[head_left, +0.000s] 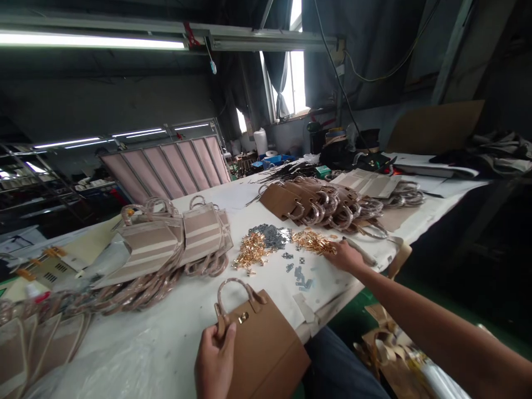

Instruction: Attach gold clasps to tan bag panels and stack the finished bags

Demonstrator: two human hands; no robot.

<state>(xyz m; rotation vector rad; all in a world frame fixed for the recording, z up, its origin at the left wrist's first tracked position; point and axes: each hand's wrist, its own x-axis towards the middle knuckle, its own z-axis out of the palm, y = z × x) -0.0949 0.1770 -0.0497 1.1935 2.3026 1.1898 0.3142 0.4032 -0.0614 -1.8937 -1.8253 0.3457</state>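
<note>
My left hand (pixel 215 357) grips the upper left edge of a brown handbag panel (pixel 266 343), thumb on its front face. The panel carries a wrapped loop handle (pixel 233 281) and a small gold clasp piece (pixel 243 317) below it. My right hand (pixel 346 256) reaches to the right end of a pile of gold metal fittings (pixel 311 240); its fingertips touch the pile, and whether they hold a piece is hidden. Another gold pile (pixel 251 249) lies to the left, beside grey metal plates (pixel 272 235). Several loose plates (pixel 302 278) lie nearer to me.
Stacked bag panels with plastic-wrapped handles lie at the left (pixel 152 249) and behind the fittings (pixel 316 202). Clear plastic film (pixel 112 366) covers the front left of the white table (pixel 178 321). Scraps (pixel 388 354) lie on the floor below its right edge.
</note>
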